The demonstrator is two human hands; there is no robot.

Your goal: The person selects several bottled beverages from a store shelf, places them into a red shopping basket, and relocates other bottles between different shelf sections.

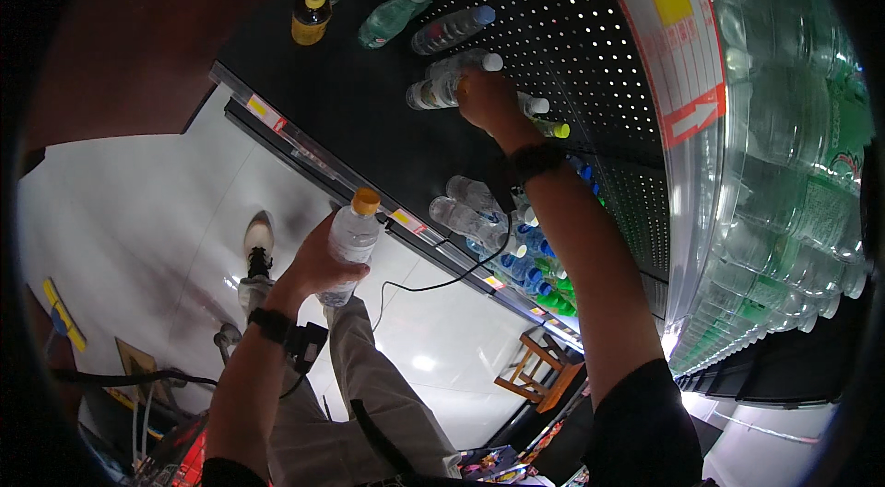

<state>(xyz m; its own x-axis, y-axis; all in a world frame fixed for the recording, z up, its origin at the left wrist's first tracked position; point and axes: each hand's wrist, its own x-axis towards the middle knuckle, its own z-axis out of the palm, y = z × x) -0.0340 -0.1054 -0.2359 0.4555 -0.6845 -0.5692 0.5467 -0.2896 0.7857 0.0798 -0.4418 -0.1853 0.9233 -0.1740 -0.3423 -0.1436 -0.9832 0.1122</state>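
Note:
My left hand (314, 269) is wrapped around a clear plastic bottle (352, 245) with an orange cap, held in front of the shelf edge. Inside the shelf, my right hand (487, 100) grips the cap end of another clear bottle (432, 94) with a pale label; my fingers cover most of its top. Right beside that one is a white-capped clear bottle (460, 62). A blue-capped bottle (449, 31) and a green plastic bottle (397, 17) stand farther along the black shelf (311, 107). Other capped bottles are partly hidden behind my right wrist.
A dark bottle with a yellow cap (310, 17) stands near the shelf's end. Several packed bottles (525, 259) fill the shelf's other part. Large green-tinted bottles (774, 197) line the upper shelf at right. A thin black cable (429, 288) hangs between my wrists. A wooden stool (539, 373) stands on the floor.

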